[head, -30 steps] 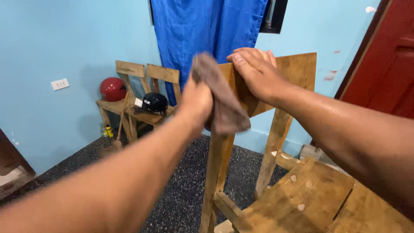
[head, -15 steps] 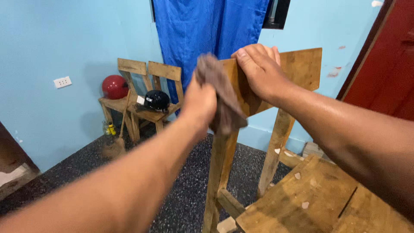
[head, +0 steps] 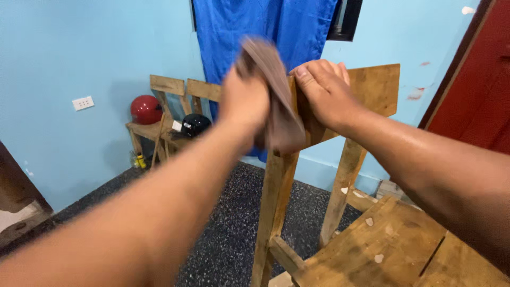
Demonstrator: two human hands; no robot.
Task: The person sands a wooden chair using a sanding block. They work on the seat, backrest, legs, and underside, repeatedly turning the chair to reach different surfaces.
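A wooden chair (head: pixel 372 250) stands right in front of me, its backrest board (head: pixel 372 87) at chest height. My right hand (head: pixel 324 93) grips the top left corner of that backrest. My left hand (head: pixel 241 101) is shut on a brown-grey cloth (head: pixel 276 101) and presses it against the backrest's left edge and post; the hand and cloth are motion-blurred. The cloth hangs down over the top of the left post (head: pixel 273 207).
Two more wooden chairs (head: pixel 170 114) stand against the light blue wall, one holding a red helmet (head: pixel 145 109), the other a black helmet (head: pixel 194 124). A blue curtain (head: pixel 260 37) hangs behind. A dark red door (head: pixel 473 95) is at right. The floor is dark speckled.
My left hand has moved the cloth upward along the backrest's left edge. My right hand stays on the top corner. The view has shifted slightly.
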